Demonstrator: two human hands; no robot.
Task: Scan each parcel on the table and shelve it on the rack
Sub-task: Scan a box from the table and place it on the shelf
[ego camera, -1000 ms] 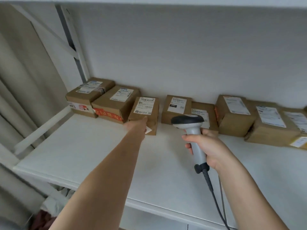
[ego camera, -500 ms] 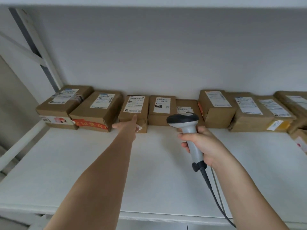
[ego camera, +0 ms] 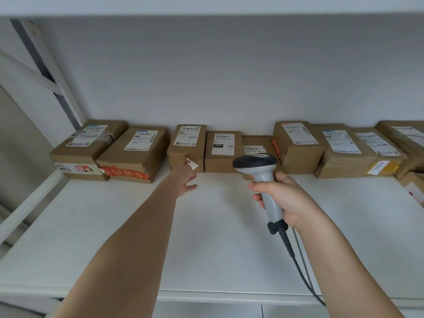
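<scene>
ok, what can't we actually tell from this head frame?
Head view only:
- Low parcel: its front is hidden behind the scanner head.
- Scanner trigger: covered by the right hand.
- Left hand fingertips: foreshortened at the third parcel, contact unclear.
- Label text: mostly too small to read.
- Far-right parcels: cut off by the frame edge.
- Scanner cable: exits the bottom edge.

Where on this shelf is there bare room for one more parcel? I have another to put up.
The shelf board is bare in front of the row of parcels, left of the left hand and between it and the right hand holding the scanner. The back is crowded: boxes run edge to edge along the wall, and a further box juts forward at far right.
</scene>
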